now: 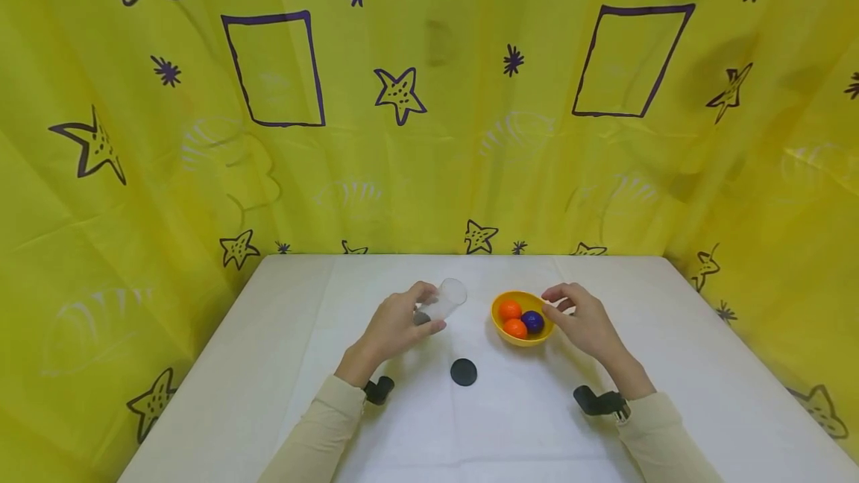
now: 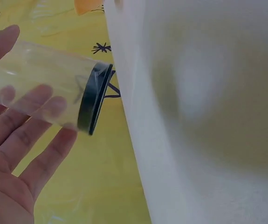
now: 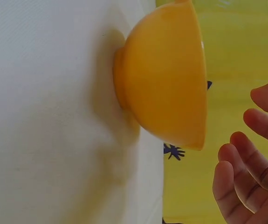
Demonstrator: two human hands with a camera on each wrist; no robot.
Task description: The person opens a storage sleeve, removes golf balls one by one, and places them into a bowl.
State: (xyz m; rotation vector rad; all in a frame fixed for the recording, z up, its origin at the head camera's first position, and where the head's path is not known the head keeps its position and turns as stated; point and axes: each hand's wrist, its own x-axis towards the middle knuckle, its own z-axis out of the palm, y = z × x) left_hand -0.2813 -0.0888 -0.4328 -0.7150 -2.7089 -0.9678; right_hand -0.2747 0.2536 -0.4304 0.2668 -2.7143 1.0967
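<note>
My left hand (image 1: 392,326) holds a clear plastic jar (image 1: 448,301) above the table, thumb on one side and fingers on the other. The jar is tilted, its clear rim toward the upper right; a black end piece (image 2: 94,99) closes its lower end in the left wrist view. To the right, a yellow bowl (image 3: 166,74) stands on the table with two orange balls (image 1: 510,310) and a dark purple ball (image 1: 533,321) inside. Beside the bowl's right rim hovers my right hand (image 1: 587,325), fingers loosely bent, with nothing in its grasp.
A black round lid (image 1: 464,372) lies flat on the white-covered table (image 1: 523,423), nearer to me than the jar and bowl. Yellow curtains (image 1: 443,162) with purple star drawings hang behind the table and along both sides.
</note>
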